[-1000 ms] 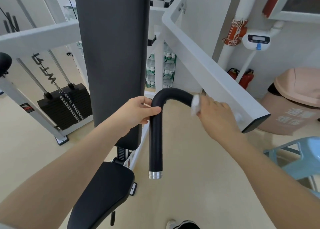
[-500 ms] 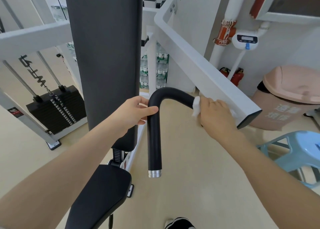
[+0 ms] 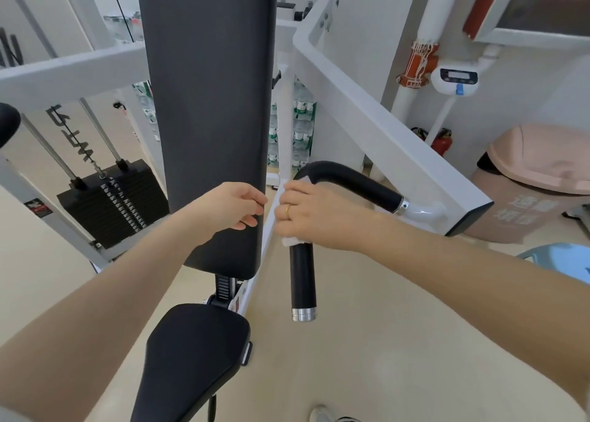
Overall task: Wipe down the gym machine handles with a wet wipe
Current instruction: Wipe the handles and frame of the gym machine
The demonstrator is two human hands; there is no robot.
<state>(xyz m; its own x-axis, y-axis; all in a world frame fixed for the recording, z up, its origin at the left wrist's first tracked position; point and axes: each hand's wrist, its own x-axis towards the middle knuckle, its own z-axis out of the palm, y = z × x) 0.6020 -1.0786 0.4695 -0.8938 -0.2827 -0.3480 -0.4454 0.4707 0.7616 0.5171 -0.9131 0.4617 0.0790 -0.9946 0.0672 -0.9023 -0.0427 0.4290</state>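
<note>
step: wiping the bent black handle (image 3: 351,179) | right hand (image 3: 314,215) wrapped snug round the upright part just below the bend, white wet wipe (image 3: 292,241) under its palm | left hand (image 3: 233,206) loosely curled, holding nothing, at the back pad (image 3: 207,118) edge | tip: keep wipe wrapped fully, slide down to the silver end cap (image 3: 303,313)

Pink bin (image 3: 536,179), weight stack (image 3: 111,201), blue stool (image 3: 562,255)

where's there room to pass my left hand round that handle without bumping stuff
Tight spot: the left hand sits against the back pad, with only a thin gap to the right hand gripping the wet wipe on the handle. Freer: bare floor around the lower handle, between the seat and the right forearm.
</note>
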